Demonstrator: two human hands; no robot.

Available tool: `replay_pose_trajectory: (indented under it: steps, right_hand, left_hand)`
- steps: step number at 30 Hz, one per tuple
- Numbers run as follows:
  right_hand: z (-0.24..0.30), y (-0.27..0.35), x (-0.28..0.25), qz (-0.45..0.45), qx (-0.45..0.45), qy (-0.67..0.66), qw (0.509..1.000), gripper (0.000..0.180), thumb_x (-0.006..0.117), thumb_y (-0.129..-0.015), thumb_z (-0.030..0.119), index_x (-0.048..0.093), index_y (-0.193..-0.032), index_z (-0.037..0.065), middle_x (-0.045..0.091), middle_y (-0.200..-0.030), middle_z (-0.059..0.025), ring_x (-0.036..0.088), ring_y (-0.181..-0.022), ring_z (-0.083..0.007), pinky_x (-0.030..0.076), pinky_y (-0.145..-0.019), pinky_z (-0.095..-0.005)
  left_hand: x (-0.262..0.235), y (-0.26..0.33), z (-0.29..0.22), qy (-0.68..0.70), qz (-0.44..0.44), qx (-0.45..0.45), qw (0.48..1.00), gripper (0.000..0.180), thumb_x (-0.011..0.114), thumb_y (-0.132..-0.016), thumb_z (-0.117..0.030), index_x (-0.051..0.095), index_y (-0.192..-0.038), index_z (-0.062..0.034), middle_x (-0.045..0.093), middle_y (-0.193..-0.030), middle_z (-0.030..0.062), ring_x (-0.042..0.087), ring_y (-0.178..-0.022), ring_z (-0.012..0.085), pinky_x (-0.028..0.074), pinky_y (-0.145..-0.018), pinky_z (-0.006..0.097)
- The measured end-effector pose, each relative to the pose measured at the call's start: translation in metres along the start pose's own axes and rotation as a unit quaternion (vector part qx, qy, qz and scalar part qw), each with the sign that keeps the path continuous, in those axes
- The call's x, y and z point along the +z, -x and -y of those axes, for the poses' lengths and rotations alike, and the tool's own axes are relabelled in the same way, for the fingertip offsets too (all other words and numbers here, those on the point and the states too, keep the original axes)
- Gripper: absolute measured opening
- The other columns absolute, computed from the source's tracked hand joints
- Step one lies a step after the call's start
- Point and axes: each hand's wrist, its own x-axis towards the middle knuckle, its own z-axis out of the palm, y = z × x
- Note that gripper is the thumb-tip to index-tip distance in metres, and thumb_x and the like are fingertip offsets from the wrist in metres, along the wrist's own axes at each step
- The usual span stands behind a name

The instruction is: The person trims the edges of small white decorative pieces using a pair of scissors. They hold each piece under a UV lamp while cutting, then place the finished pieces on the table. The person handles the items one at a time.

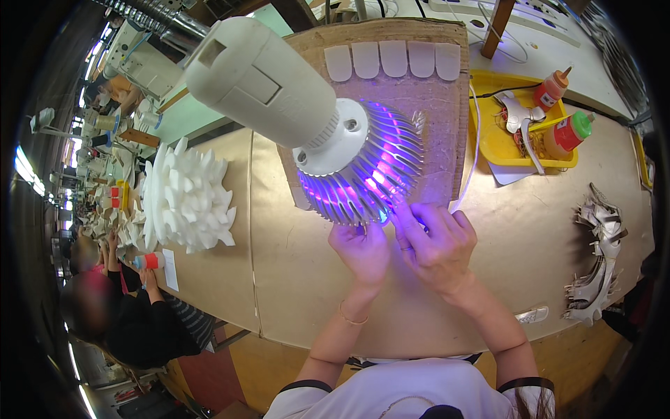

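Observation:
A large lamp with a white socket (265, 84) and a finned silver head (370, 160), glowing purple, hangs directly over my hands. My left hand (359, 251) is curled beneath the lamp's near rim, its fingertips hidden behind the fins. Close by on the right, my right hand (440, 244) has thumb and forefinger drawn together at the rim, bathed in purple light. Whatever lies between the fingers of either hand is too small or too covered to name. Behind the lamp, a cardboard sheet (443, 105) carries a row of several white, round-ended pieces (393, 59).
White curved pieces (187, 199) are stacked at left. A yellow tray (488, 140) holds an orange-tipped bottle (551, 89), a green-capped bottle (569, 134) and white cut parts. Pale strap-like parts (597, 258) lie far right, a small clear-and-white item (532, 315) nearer. Another person (139, 314) sits at left.

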Motion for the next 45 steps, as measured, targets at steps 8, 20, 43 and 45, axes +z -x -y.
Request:
replay_pose_trajectory:
  steps: [8,20,43,45]
  right_hand:
    - [-0.004,0.000,-0.001,0.014,0.004,-0.032,0.999,0.037,0.071,-0.072,0.009,0.069,-0.108,0.012,0.063,-0.080,-0.0013,0.058,-0.065,-0.0176,0.038,-0.054,-0.0323]
    - [0.001,0.008,0.020,0.002,0.399,-0.557,0.728,0.025,0.076,-0.084,0.019,0.065,-0.093,-0.001,0.058,-0.074,0.0045,0.046,-0.064,-0.0018,0.038,-0.059,-0.0173]
    - [0.001,0.009,-0.014,0.050,0.066,0.009,0.997,0.041,0.071,-0.077,0.021,0.066,-0.117,0.013,0.058,-0.089,0.0002,0.057,-0.072,-0.0139,0.036,-0.057,-0.0307]
    - [0.002,0.007,-0.013,0.057,0.052,0.008,0.997,0.042,0.071,-0.075,0.019,0.067,-0.116,0.013,0.058,-0.089,0.0010,0.057,-0.074,-0.0128,0.035,-0.058,-0.0307]
  left_hand:
    - [-0.003,0.000,0.001,0.015,0.010,0.002,1.000,0.012,0.060,-0.095,-0.007,0.065,-0.095,0.0039,0.064,-0.082,0.0024,0.054,-0.070,0.0051,0.042,-0.058,0.020]
    - [0.004,0.006,-0.007,-0.019,0.052,0.025,0.998,0.008,0.058,-0.095,-0.004,0.058,-0.099,0.0030,0.063,-0.088,0.0050,0.057,-0.077,0.0068,0.047,-0.067,0.021]
    - [-0.010,-0.001,0.009,-0.232,0.113,0.084,0.963,0.010,0.054,-0.096,-0.003,0.061,-0.099,0.0036,0.066,-0.082,0.0042,0.057,-0.068,0.0043,0.046,-0.056,0.022]
    - [-0.007,-0.001,0.008,-0.232,0.100,0.099,0.963,0.009,0.054,-0.096,-0.003,0.060,-0.098,0.0038,0.066,-0.081,0.0051,0.057,-0.067,0.0047,0.046,-0.056,0.022]
